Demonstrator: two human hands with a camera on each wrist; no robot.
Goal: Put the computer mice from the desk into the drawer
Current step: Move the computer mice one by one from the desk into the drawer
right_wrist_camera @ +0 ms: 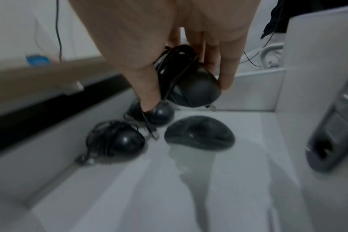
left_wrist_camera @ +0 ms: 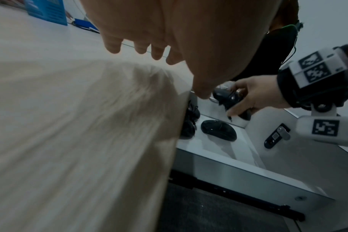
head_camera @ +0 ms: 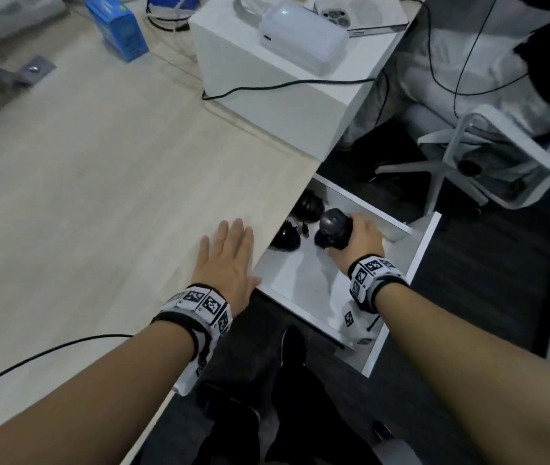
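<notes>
The white drawer (head_camera: 303, 283) stands pulled open below the desk's edge. My right hand (head_camera: 355, 234) is over it and grips a black mouse (right_wrist_camera: 191, 87) with its cable wound round the body, held just above the drawer floor. Three more black mice lie on that floor: one bare (right_wrist_camera: 201, 133), and two cable-wrapped ones (right_wrist_camera: 115, 139) (right_wrist_camera: 155, 113) nearer the desk side. My left hand (head_camera: 228, 256) rests flat on the light wooden desk (head_camera: 99, 196), fingers straight, close to the edge beside the drawer, holding nothing.
A white box (head_camera: 266, 95) with a white device on top sits at the desk's far right, with a blue carton (head_camera: 117, 28) behind. A black cable (head_camera: 48, 350) crosses the near desk. A white chair (head_camera: 501, 162) stands beyond the drawer. My legs are below the desk edge.
</notes>
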